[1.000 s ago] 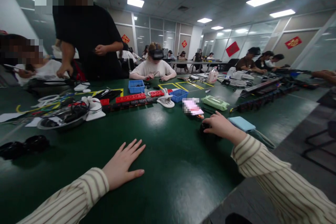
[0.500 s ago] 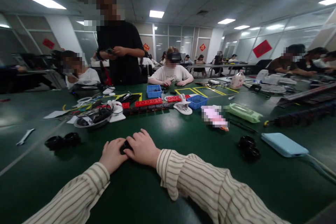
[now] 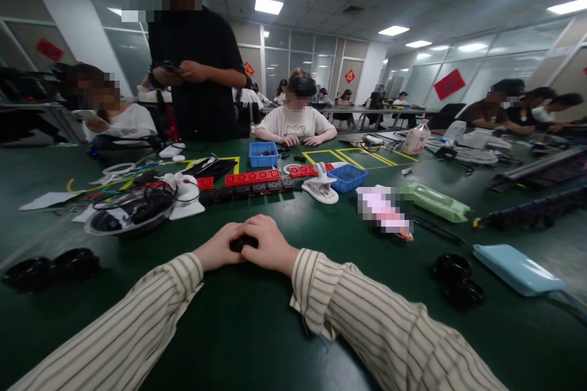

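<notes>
Both of my hands meet on the green table point(image 3: 257, 342) straight ahead of me. My left hand point(image 3: 220, 248) and my right hand point(image 3: 270, 245) close together around a small black round part point(image 3: 241, 243), which only peeks out between the fingers. Striped sleeves cover both forearms. More black round parts point(image 3: 458, 278) lie at the right, and another pair point(image 3: 50, 266) at the left.
A clear bowl of black cables point(image 3: 131, 214), red and black power strips point(image 3: 250, 183), a white clamp point(image 3: 321, 189), blue bins point(image 3: 263, 154), a green pack point(image 3: 438, 201) and a light blue power bank point(image 3: 518, 269) lie around. People sit and stand across the table.
My right hand came from the black parts at the right to the middle, carrying one. My left hand lifted off the table and closed on it too.
</notes>
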A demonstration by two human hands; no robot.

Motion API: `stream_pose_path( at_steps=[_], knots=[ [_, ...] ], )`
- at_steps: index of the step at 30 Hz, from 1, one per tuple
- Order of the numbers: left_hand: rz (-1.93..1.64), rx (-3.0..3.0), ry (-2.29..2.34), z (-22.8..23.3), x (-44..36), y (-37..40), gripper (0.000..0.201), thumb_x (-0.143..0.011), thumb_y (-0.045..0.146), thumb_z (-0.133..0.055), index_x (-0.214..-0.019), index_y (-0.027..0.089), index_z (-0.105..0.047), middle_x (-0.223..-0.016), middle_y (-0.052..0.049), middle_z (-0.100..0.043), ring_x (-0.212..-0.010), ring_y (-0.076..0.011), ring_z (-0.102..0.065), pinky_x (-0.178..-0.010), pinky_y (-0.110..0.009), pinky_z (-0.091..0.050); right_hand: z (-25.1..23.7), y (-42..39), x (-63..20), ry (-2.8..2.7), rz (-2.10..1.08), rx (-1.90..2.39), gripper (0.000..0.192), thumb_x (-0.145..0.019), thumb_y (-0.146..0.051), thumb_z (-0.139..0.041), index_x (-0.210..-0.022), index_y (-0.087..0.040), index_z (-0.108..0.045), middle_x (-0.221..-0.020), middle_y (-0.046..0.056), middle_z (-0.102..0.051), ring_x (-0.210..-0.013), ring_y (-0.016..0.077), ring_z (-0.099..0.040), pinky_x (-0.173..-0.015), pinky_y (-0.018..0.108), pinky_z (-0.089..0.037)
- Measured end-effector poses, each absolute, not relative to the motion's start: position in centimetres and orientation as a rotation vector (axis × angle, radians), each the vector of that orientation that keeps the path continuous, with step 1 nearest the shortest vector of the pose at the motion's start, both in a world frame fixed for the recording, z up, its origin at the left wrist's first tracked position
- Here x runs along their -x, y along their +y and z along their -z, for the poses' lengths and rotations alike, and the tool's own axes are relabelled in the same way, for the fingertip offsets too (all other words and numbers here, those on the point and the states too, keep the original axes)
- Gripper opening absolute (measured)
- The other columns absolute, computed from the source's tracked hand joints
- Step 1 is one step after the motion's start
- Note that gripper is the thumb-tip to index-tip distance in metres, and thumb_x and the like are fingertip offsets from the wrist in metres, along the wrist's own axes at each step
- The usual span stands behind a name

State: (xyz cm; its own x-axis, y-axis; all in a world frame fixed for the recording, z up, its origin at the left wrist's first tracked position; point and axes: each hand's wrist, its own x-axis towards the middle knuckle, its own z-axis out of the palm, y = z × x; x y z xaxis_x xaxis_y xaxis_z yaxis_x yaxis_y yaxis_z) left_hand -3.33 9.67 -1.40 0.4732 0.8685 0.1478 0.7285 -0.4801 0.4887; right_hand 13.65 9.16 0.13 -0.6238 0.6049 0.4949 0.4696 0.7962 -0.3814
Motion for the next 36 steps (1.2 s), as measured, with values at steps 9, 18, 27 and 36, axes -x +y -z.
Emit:
stream_pose_path(
  at_steps=[9,18,27,36],
  knots=[
    [-0.603,-2.423,1.555,2.0,3.2,8.3,0.067,-0.056,0.047,-0.066,-0.113,0.016,-0.05,-0.114,-0.01,-0.055,-0.107,-0.0284,-0.049,-0.096,-0.042,-0.037,0.2,8.0,-13.5,-2.122,-0.254,0.935,0.041,-0.076,-0.043,-0.06,-0.106,-0.017,-0.05,-0.101,0.006,-0.054,-0.097,0.0203,-0.047,-0.086,0.034,-0.034],
    [-0.458,-2.306,2.058,1.3,0.7,5.8,0.038,-0.067,0.05,-0.057,-0.089,0.019,-0.061,-0.101,-0.01,-0.061,-0.102,-0.0299,-0.052,-0.101,-0.059,-0.019,0.5,7.8,-13.0,-2.109,-0.104,1.206,0.035,-0.073,-0.051,-0.061,-0.081,-0.018,-0.054,-0.084,0.004,-0.055,-0.086,0.0205,-0.047,-0.08,0.035,-0.032],
    [-0.595,-2.486,1.589,2.0,2.5,7.3,0.036,-0.069,0.047,-0.058,-0.09,0.019,-0.064,-0.102,-0.006,-0.058,-0.1,-0.023,-0.052,-0.092,-0.034,-0.04,1.2,8.2,-13.4,-2.137,-0.463,0.986,0.023,-0.081,-0.011,-0.044,-0.092,-0.021,-0.062,-0.095,-0.001,-0.063,-0.095,0.0148,-0.051,-0.088,0.029,-0.034],
    [-0.575,-2.389,1.811,1.8,1.6,6.3,0.074,-0.062,0.055,-0.061,-0.123,0.016,-0.042,-0.124,-0.012,-0.049,-0.116,-0.0293,-0.043,-0.101,-0.049,-0.026,1.5,7.6,-13.3,-1.9,-0.342,1.07,0.042,-0.08,-0.042,-0.056,-0.112,-0.015,-0.049,-0.106,0.008,-0.055,-0.1,0.0206,-0.048,-0.089,0.035,-0.034]
  ],
)
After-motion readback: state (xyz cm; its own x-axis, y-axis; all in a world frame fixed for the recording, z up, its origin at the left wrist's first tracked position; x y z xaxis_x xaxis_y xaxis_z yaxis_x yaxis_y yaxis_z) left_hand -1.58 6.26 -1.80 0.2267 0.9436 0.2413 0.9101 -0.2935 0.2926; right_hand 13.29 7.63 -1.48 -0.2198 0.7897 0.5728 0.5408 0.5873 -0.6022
